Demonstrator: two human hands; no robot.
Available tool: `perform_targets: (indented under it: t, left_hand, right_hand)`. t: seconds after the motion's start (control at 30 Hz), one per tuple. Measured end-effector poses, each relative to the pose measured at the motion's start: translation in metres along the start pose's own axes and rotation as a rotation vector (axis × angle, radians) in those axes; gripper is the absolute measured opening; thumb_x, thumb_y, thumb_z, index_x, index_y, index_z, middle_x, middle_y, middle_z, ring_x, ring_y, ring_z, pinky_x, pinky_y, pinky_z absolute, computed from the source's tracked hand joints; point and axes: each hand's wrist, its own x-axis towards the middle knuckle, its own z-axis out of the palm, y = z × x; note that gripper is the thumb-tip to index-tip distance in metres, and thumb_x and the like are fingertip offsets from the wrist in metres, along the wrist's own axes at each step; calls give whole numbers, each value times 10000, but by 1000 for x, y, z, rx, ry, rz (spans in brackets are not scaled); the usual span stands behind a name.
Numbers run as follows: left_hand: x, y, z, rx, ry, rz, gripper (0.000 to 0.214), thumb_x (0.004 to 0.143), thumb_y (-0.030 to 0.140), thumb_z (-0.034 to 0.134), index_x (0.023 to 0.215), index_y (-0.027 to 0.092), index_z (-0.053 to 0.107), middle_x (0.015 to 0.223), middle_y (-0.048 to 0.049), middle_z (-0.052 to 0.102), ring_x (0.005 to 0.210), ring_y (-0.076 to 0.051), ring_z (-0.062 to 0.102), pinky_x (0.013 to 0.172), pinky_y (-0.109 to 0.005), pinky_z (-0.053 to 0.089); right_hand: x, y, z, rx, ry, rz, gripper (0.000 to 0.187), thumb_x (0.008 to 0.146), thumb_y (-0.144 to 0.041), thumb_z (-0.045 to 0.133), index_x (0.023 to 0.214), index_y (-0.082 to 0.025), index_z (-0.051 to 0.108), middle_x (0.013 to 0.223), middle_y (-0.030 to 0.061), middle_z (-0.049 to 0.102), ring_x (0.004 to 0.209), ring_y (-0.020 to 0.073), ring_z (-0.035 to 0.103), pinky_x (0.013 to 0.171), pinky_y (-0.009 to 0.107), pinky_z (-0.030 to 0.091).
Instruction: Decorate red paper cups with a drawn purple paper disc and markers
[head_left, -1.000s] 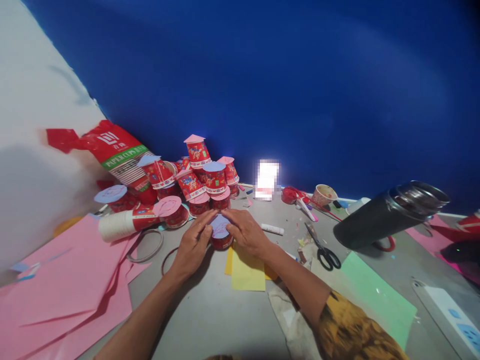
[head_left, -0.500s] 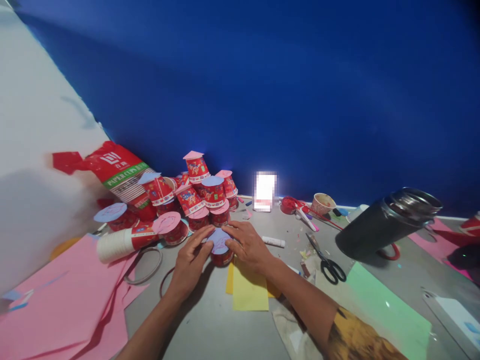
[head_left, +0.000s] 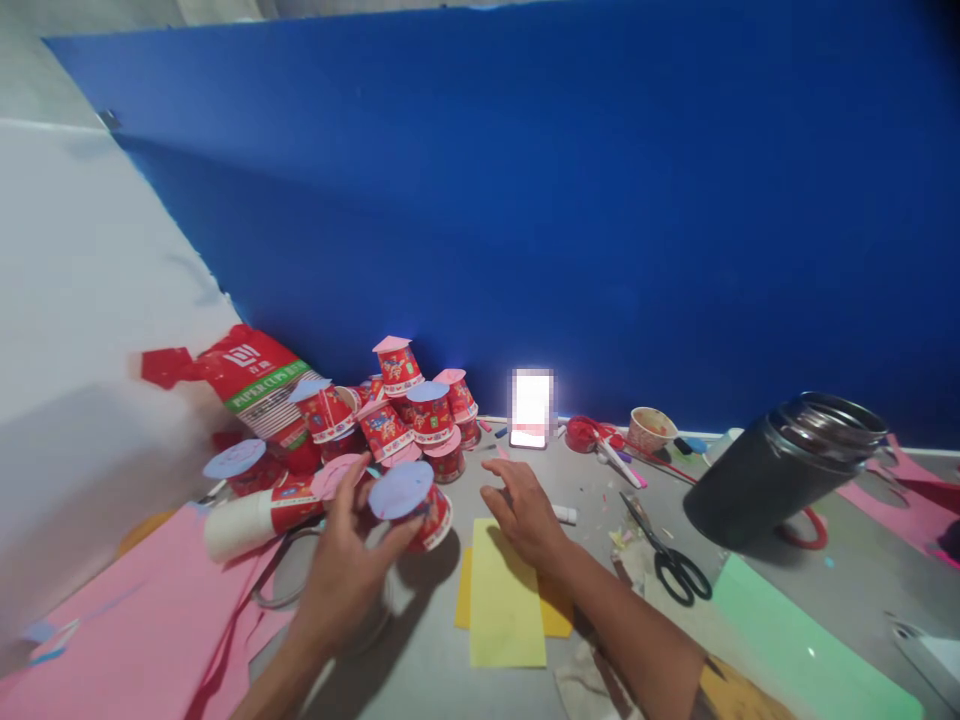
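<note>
My left hand [head_left: 346, 570] grips a short red paper cup [head_left: 424, 512] capped with a light blue paper disc, lifted off the grey table and tilted toward me. My right hand [head_left: 523, 508] rests open above the top of a yellow paper sheet [head_left: 506, 600], fingers spread, holding nothing. Just beyond the hands stands a pile of similar red cups [head_left: 405, 405] capped with pink and blue discs.
A red cup package [head_left: 247, 375] and a sleeve of stacked cups [head_left: 251, 515] lie at left on pink paper [head_left: 127, 640]. Black scissors [head_left: 667, 560], a glue stick [head_left: 564, 514], a dark flask [head_left: 780, 465], green paper [head_left: 787, 650] and a glowing phone [head_left: 532, 408] are at right.
The left hand has lifted the capped cup off the table and tilted it leftward. The right hand has let go of it and opened. The camera has tipped upward.
</note>
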Motion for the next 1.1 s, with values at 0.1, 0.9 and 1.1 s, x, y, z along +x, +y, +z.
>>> perform_targets:
  t: [0.1, 0.9, 1.1]
  left_hand:
    - [29, 41, -23, -97, 113, 59, 976, 722, 435, 858, 1570, 298, 395, 1473, -131, 654, 1292, -366, 693, 1045, -506, 622]
    - [202, 101, 45, 411, 143, 191, 957, 783, 377, 828, 1595, 137, 383, 1301, -205, 724, 1281, -387, 682, 1112, -503, 506]
    - [198, 96, 42, 498, 142, 212, 983, 839, 430, 777, 1642, 103, 313, 1130, -197, 772, 1188, -404, 730, 1048, -515, 539]
  right_hand:
    - [-1, -1, 3, -40, -38, -26, 286, 1011, -230, 609, 1291, -213, 664, 1264, 124, 738, 1181, 285, 646, 1045, 486, 549]
    - [-3, 3, 6, -139, -114, -110, 309, 932, -119, 687, 1217, -231, 645, 1225, 100, 730, 1104, 283, 649, 959, 459, 580]
    - [-4, 4, 6, -162, -138, -129, 316, 925, -110, 704, 1211, -227, 643, 1196, 99, 735, 1093, 286, 648, 943, 454, 580]
